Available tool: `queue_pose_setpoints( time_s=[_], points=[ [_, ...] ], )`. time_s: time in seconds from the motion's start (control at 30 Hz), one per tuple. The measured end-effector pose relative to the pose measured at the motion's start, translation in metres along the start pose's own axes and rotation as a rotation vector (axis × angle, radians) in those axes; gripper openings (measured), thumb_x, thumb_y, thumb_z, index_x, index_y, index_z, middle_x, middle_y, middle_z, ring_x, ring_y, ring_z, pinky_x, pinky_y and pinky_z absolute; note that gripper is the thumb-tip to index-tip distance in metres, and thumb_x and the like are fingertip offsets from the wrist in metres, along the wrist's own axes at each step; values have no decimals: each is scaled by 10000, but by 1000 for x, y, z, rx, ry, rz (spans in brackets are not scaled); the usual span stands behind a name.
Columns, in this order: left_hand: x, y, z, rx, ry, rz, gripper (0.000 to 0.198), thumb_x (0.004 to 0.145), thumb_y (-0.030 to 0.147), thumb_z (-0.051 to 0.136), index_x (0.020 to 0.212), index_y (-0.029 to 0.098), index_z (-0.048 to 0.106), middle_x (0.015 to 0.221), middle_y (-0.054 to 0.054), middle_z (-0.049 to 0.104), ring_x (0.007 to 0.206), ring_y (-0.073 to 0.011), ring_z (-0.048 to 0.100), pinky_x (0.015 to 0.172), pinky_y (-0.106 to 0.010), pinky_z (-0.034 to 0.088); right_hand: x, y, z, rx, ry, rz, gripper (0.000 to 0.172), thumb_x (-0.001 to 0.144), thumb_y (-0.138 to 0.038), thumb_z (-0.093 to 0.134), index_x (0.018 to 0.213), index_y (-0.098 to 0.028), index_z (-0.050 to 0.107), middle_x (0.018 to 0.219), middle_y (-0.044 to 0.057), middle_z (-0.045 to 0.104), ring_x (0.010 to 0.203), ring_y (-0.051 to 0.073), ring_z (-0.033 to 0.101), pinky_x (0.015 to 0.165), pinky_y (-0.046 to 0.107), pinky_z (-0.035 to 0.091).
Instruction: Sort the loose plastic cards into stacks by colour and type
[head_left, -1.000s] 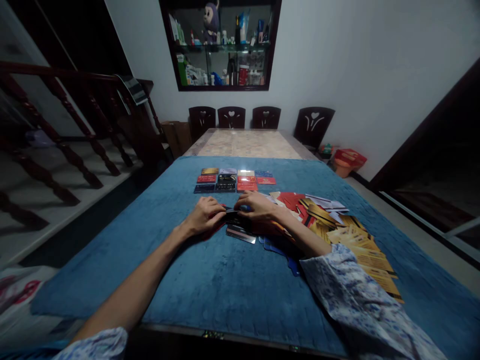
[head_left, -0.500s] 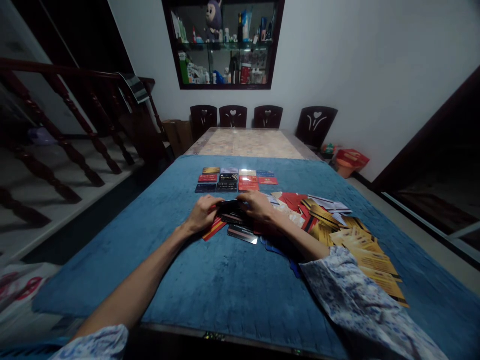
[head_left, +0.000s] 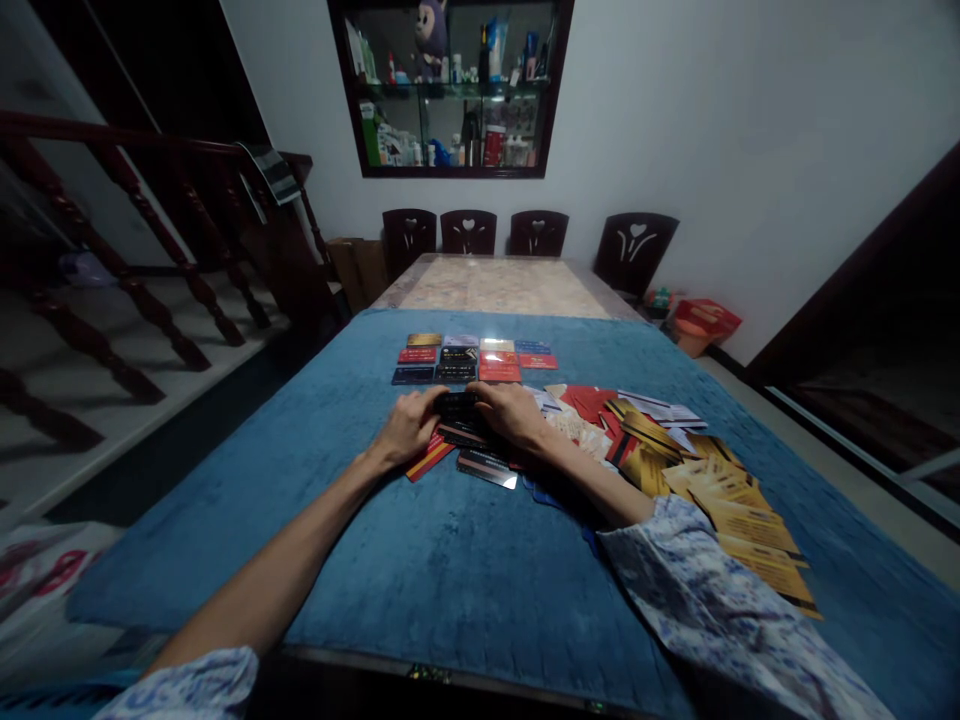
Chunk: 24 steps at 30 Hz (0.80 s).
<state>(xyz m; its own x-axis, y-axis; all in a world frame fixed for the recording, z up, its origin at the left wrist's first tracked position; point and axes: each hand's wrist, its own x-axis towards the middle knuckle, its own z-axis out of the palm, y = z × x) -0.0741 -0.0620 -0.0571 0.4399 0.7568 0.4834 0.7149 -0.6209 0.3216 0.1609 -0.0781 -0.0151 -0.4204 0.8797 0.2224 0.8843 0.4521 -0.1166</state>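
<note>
Black card: between the two hands (head_left: 456,400), just on the near side of the card rows; whether it touches the cloth, I cannot tell.
Left hand: (head_left: 409,425) pinches the card's left end.
Right hand: (head_left: 516,412) pinches its right end.
Near cards: a red-and-yellow card (head_left: 427,458) and a dark striped card (head_left: 487,469) lie loose below the hands.
Card rows: (head_left: 499,369) about three rows lie flat, mostly edge to edge; this part looks done.
Loose pile: gold cards (head_left: 754,515), red cards (head_left: 589,402) and others overlap untidily to the right, outside the rows, so much appears left.
Blue cloth: (head_left: 375,570) spreads under all the cards.
Far end: bare tabletop (head_left: 487,285), then dark chairs (head_left: 636,252) along the wall.
</note>
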Motion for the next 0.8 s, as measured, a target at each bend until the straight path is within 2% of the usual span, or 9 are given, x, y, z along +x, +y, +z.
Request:
queue_pose_setpoints(
  time_s=[0.13, 0.27, 0.53, 0.8],
  points=[
    [0, 1, 0, 32, -25, 0, 481, 894, 163, 558, 1371, 216, 576, 1120, -80, 721, 956, -242, 632, 905, -417, 491, 1, 1, 3, 38, 3, -25, 451, 1010, -240, 467, 1452, -287, 544, 1197, 106, 717, 1037, 241, 661, 893, 334, 457],
    [0, 2, -1, 49, -59, -25, 494, 908, 173, 550, 1403, 179, 560, 1115, -107, 726, 969, -261, 624, 896, -437, 484, 3, 4, 9, 65, -7, -69, 510, 976, -219, 509, 1486, -235, 508, 1229, 128, 667, 1086, 241, 611, 935, 347, 456],
    [1, -2, 2, 25, -57, -58, 459, 901, 178, 587, 1360, 203, 581, 1170, -101, 713, 1020, -264, 614, 927, -459, 476, 4, 11, 17, 109, -11, -134, 618, 923, -337, 605, 1504, -183, 463, 1240, 151, 567, 1111, 271, 516, 931, 416, 463],
    [3, 5, -3, -33, -112, -97, 507, 869, 214, 641, 1371, 204, 568, 1141, -101, 689, 1081, -291, 595, 954, -493, 461, 5, 13, 12, 85, -58, -123, 646, 924, -384, 617, 1500, -139, 456, 1259, 177, 552, 1148, 293, 497, 941, 434, 449]
  ],
)
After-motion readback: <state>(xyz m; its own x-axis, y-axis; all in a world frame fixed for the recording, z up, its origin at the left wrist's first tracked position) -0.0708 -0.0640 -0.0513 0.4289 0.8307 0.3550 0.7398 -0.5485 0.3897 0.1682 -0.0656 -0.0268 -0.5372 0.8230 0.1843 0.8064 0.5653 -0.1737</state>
